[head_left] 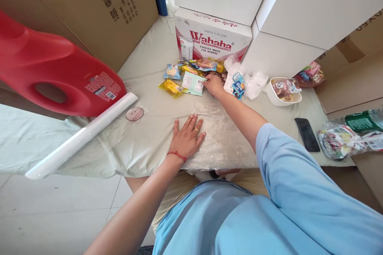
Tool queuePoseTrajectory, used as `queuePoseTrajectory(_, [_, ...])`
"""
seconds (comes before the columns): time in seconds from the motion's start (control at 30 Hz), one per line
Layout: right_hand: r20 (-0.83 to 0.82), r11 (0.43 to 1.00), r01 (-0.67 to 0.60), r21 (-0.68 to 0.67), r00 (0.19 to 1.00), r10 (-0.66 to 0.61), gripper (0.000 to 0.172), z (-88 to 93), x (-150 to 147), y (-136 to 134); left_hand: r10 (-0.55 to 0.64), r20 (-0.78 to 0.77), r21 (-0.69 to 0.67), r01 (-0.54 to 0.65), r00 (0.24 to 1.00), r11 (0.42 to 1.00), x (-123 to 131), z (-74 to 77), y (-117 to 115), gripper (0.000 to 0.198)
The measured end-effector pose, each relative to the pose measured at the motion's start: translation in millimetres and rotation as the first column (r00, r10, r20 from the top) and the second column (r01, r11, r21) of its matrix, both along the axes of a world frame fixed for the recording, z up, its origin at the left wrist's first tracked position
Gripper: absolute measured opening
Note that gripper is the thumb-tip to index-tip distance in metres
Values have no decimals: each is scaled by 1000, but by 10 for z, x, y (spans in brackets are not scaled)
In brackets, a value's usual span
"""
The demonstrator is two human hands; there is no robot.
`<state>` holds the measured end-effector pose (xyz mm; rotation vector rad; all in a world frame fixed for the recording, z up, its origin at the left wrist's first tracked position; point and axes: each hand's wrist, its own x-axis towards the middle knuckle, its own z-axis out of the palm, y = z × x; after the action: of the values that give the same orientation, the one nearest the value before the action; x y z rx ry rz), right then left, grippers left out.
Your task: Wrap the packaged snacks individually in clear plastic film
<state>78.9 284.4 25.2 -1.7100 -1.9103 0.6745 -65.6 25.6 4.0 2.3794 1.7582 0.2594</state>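
Note:
My left hand (187, 137) lies flat with fingers spread on a sheet of clear plastic film (221, 139) at the table's front. Farther back, my right hand (214, 85) is closed at the right edge of a pale green packet (191, 83) printed with small text and a barcode. Around that packet is a pile of wrapped snacks, among them a yellow packet (171, 87) and a blue-and-white packet (172, 71). Blue sachets (238, 85) lie just right of my right hand, beside crumpled clear plastic (255, 83).
A Wahaha water carton (212, 36) stands behind the pile. At left are a red jug (66, 71), a white film roll (83, 135) and a round pinkish label (134, 114). A white tub (283, 97) of snacks, a phone (307, 134) and a green-labelled bottle (363, 120) are at right.

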Motion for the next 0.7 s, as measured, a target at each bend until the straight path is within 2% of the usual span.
queuePoseTrajectory(0.07, [-53, 998, 28, 61, 998, -25, 8, 80, 171, -58, -1, 4, -2, 1, 1000, 1000, 4, 6, -5, 60])
queuePoseTrajectory(0.13, [-167, 989, 102, 110, 982, -82, 6, 241, 447, -111, -6, 10, -4, 6, 1000, 1000, 3, 14, -9, 60])
queuePoseTrajectory(0.23, [-470, 986, 168, 18, 872, -140, 10, 556, 928, -233, -5, 17, -1, 5, 1000, 1000, -1, 21, -12, 60])
queuePoseTrajectory(0.33, [-643, 988, 70, -135, 753, -141, 28, 796, 1298, -512, 0, 13, 8, 0, 1000, 1000, -4, 22, -13, 60])
queuePoseTrajectory(0.43, [-661, 967, -80, -242, 744, -103, 39, 812, 1430, -941, 0, -1, 4, 0, 1000, 1000, -2, 32, -10, 60])
queuePoseTrajectory(0.5, [-629, 935, -169, -312, 774, -70, 39, 698, 1397, -1248, -5, -11, -7, 5, 1000, 1000, 1, 43, -6, 60])
queuePoseTrajectory(0.57, [-521, 912, -208, -355, 854, -8, 30, 543, 1308, -1523, -7, -18, -14, 7, 1000, 1000, 5, 52, 0, 60])
queuePoseTrajectory(0.63, [-264, 944, -166, -284, 960, 89, 17, 406, 1205, -1743, -5, -23, -14, 5, 1000, 1000, 8, 58, 5, 60])
queuePoseTrajectory(0.7, [83, 987, -131, -94, 987, 139, 19, 317, 1124, -1903, -4, -30, -11, 4, 1000, 1000, 11, 60, 8, 60])
